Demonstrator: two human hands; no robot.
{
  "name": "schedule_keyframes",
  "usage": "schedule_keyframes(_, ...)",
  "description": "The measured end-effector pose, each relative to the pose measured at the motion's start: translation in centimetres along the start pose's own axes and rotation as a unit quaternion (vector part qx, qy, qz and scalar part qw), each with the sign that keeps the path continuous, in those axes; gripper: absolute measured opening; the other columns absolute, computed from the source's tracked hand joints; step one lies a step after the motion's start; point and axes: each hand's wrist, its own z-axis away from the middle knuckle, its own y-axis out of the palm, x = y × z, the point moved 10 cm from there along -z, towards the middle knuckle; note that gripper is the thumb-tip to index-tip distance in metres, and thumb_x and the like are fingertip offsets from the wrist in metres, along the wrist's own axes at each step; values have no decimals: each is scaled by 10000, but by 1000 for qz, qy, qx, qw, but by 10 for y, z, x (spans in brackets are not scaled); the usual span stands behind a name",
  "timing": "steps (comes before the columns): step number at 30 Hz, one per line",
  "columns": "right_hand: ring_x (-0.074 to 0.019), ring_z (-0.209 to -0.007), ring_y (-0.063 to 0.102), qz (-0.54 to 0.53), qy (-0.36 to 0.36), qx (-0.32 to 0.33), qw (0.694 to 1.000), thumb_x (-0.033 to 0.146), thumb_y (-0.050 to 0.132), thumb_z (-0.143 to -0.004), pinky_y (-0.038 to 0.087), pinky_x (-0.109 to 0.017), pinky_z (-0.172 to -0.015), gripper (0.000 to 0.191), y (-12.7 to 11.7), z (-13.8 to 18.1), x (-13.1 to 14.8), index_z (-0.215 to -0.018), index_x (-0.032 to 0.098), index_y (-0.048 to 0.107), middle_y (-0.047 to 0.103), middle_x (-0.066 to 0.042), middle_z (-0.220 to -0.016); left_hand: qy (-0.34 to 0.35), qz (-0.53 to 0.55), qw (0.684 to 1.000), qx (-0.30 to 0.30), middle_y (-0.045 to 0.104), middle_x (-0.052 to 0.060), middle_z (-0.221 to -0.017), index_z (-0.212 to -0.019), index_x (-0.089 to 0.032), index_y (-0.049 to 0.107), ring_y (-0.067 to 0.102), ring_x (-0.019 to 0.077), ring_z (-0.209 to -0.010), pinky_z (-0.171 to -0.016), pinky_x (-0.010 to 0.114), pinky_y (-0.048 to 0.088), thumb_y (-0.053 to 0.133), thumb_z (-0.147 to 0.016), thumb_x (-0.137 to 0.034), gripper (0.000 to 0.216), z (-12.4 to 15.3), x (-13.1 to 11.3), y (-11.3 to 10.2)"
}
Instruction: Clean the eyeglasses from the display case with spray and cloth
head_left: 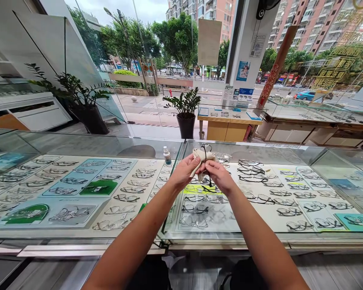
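Observation:
Above the glass display counter, my two hands meet around a pair of dark-framed glasses (206,148) and a cream cloth (199,153). My left hand (184,170) is closed on the cloth, pinching it against the glasses. From the other side my right hand (217,172) grips the glasses' frame with thumb and fingers together. One thin dark part of the frame points up over the cloth and another hangs down between the hands. The cloth and fingers hide much of the glasses. A small white bottle (167,155) stands on the counter beyond my left wrist.
Many pairs of glasses lie in rows inside the left glass case (87,231) and the right glass case (260,235). A potted plant (186,125) stands beyond the counter before large windows. Another low display cabinet (226,131) is at the back.

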Motion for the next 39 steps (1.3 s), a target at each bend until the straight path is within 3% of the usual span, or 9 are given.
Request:
schedule_keyframes(6, -194, -848, 556, 103, 4, 16, 995, 690, 751, -890, 454, -353, -880, 494, 7, 0, -8, -832, 200, 746, 675, -41, -858, 7, -27, 998, -57, 594, -48, -525, -867, -181, 581, 492, 88, -442, -488, 215, 431, 968, -699, -582, 582, 1, -1, -10)
schedule_keyframes(14, -196, -868, 572, 129, 10, 40, 991, 707, 706, -917, 463, -352, -884, 525, 17, 0, -8, -864, 188, 764, 680, -48, -882, -7, -67, 992, -110, 498, -43, -402, -699, -214, 528, 416, 100, -326, -384, 233, 308, 729, -772, -865, 685, 2, 1, -21)
schedule_keyframes(18, -214, -893, 595, 141, -11, 3, 990, 678, 716, -921, 477, -366, -895, 478, 9, 0, -1, -870, 207, 783, 704, -58, -901, 24, -45, 991, -120, 543, -43, -506, -717, -186, 557, 476, 83, -404, -437, 224, 367, 800, -777, -784, 649, 0, -8, -24)
schedule_keyframes(22, -193, -816, 557, 124, -6, -15, 992, 655, 763, -887, 461, -354, -836, 453, 4, 0, -2, -841, 206, 793, 674, -41, -829, 32, -8, 995, -96, 636, -51, -661, -1016, -161, 644, 506, 75, -433, -441, 220, 414, 963, -715, -562, 594, 0, -10, -16)
schedule_keyframes(24, -188, -798, 549, 121, 6, -12, 993, 659, 774, -871, 461, -355, -830, 462, 5, 1, -4, -816, 201, 794, 666, -36, -810, 36, -1, 995, -92, 650, -53, -679, -1040, -164, 632, 503, 73, -418, -427, 222, 422, 997, -681, -502, 614, 0, -9, -14)
schedule_keyframes(31, -207, -874, 601, 118, 15, 11, 993, 654, 752, -879, 462, -368, -903, 467, 17, 1, -8, -803, 196, 794, 742, -60, -878, 55, -48, 985, -155, 484, -64, -450, -725, -197, 556, 383, 77, -297, -326, 217, 213, 818, -768, -768, 630, 3, -10, -24)
schedule_keyframes(35, -191, -820, 553, 92, 5, -32, 995, 615, 760, -883, 440, -351, -850, 424, 7, 1, -7, -797, 201, 791, 716, -49, -839, 46, -55, 991, -116, 541, -28, -480, -774, -191, 589, 459, 102, -391, -415, 234, 344, 737, -826, -804, 633, 1, -8, -17)
schedule_keyframes(39, -187, -793, 516, 47, -14, -80, 996, 597, 783, -860, 425, -336, -786, 390, -9, 1, -3, -802, 211, 772, 667, -36, -817, 20, -16, 998, -60, 606, -26, -610, -961, -173, 649, 549, 125, -569, -582, 258, 478, 841, -831, -649, 530, 0, -1, -5)
